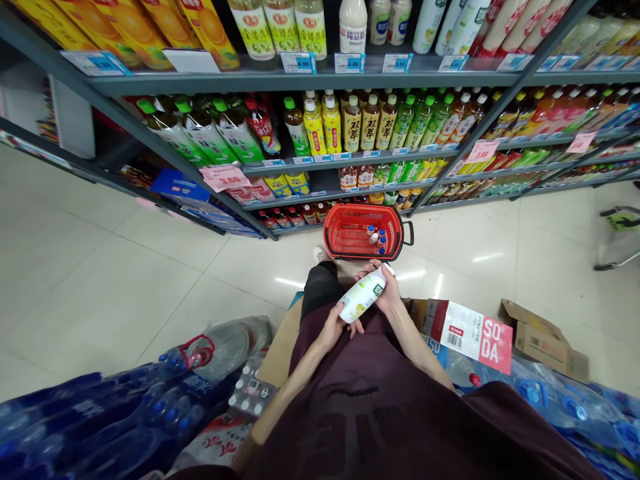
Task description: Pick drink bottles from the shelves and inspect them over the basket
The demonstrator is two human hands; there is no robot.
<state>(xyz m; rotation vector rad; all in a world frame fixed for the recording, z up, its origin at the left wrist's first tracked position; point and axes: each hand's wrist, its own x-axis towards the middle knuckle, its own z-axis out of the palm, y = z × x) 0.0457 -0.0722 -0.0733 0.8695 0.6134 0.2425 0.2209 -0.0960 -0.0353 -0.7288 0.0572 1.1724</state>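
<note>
A white drink bottle [361, 296] with a green label patch and a yellow fruit picture lies slanted in front of my body, its cap end up and to the right. My left hand [334, 328] is closed around its bottom end. Near the cap, my right hand [389, 291] grips the upper part, with fingers behind the bottle. Just beyond my hands, a red shopping basket [345, 249] stands on the floor against the shelf. Several small bottles with blue or white caps [374, 238] are inside it, toward the right.
Drink shelves [320, 81] run across the front, stocked with bottles and cartons. Packs of bottled water [90, 413] are stacked behind me on the left. To the right are a SODA box [473, 333], an opened cardboard box [540, 340] and part of a metal cart [620, 237].
</note>
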